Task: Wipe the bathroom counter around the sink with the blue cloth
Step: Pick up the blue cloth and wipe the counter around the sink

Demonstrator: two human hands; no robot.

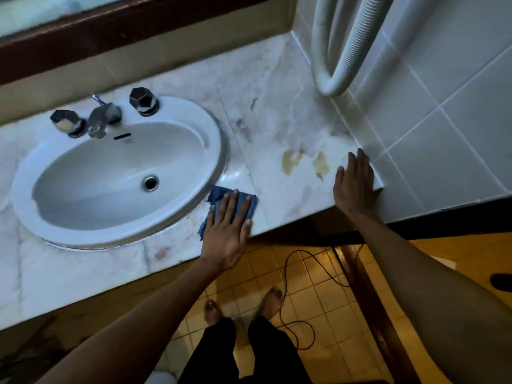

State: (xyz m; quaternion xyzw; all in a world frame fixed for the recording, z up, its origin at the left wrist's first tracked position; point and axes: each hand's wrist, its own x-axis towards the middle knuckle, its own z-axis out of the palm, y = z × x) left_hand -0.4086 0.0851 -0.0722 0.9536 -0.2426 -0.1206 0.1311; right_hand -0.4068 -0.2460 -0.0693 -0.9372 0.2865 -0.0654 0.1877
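Where left hand [228, 227] presses, blue cloth [248, 205] lies.

Dim, bluish light on the sink [119, 173]; warm yellow floor [310, 295] below it; edges bend and blur.

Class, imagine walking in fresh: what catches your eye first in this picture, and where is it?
The white sink fills the left of the marble counter. At its right rim, the left hand presses a blue cloth flat. Yellowish stains lie between it and the right hand, flat near the counter's tiled end.
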